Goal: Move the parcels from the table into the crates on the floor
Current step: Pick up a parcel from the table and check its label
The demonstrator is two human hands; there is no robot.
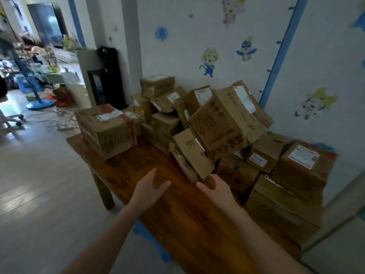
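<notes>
The step in hand looks like picking up the small parcel [192, 155], which stands tilted on one corner against the lower front face of the big leaning box [227, 123]. Both rest on the desk [177, 214] among a crowded heap of cartons.

The right hand [216, 187] is just in front of and below the big leaning box, at the small parcel's lowest corner. Its fingers are loosely curved, the thumb is apart, and it holds nothing. Whether the fingers already touch the cardboard I cannot tell. The left hand [152, 184] is further out from the big leaning box, near the small parcel's left side but apart from it, with straight spread fingers and nothing in it.

To do it well, I judge the hands should close on opposite faces of the small parcel, the right hand under the low corner and the left hand flat on the free side. The lift should go toward the person, away from the big leaning box. That box looks propped at a slant and may slide forward once its neighbour goes, so draw the parcel out slowly. No crates are in view.
</notes>
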